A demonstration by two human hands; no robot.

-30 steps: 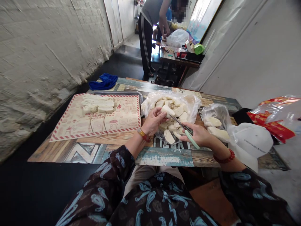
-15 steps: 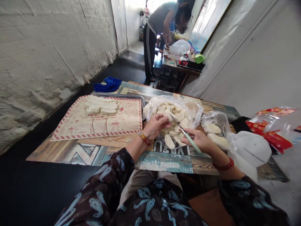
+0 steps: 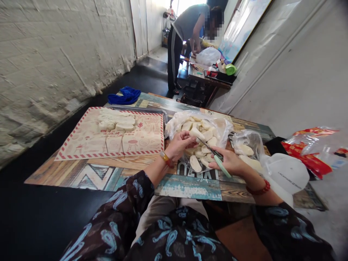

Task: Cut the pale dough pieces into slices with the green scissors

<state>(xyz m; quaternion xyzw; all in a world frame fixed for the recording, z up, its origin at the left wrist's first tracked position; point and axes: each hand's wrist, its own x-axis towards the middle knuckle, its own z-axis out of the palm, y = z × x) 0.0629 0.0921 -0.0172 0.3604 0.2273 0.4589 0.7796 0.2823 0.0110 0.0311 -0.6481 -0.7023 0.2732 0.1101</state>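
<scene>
My left hand point(image 3: 181, 144) pinches a pale bun slice point(image 3: 196, 133) above an open clear plastic bag point(image 3: 174, 121) full of similar cut slices point(image 3: 208, 135). In my right hand point(image 3: 227, 161) is a pair of scissors point(image 3: 223, 167) with light green handles. Their blades point up and left, with the tips at the slice in my left hand. One oval slice point(image 3: 195, 164) lies at the near edge of the pile. On the left, a row of white slices point(image 3: 116, 119) rests on printed paper point(image 3: 146, 141) over a dark tray point(image 3: 165, 117).
Right of the pile lies a smaller plastic bag point(image 3: 251, 137) with larger bun pieces. A white cap point(image 3: 286, 172) and red-and-clear packaging point(image 3: 307, 156) are farther right. A blue cloth point(image 3: 125, 96) sits at the far left table edge. Another person point(image 3: 187, 25) bends over a cluttered table behind.
The scissors have opened: their dark blades and handles now show apart. My left hand keeps its pinch on the slice in nearly the same place. The view has shifted slightly.
</scene>
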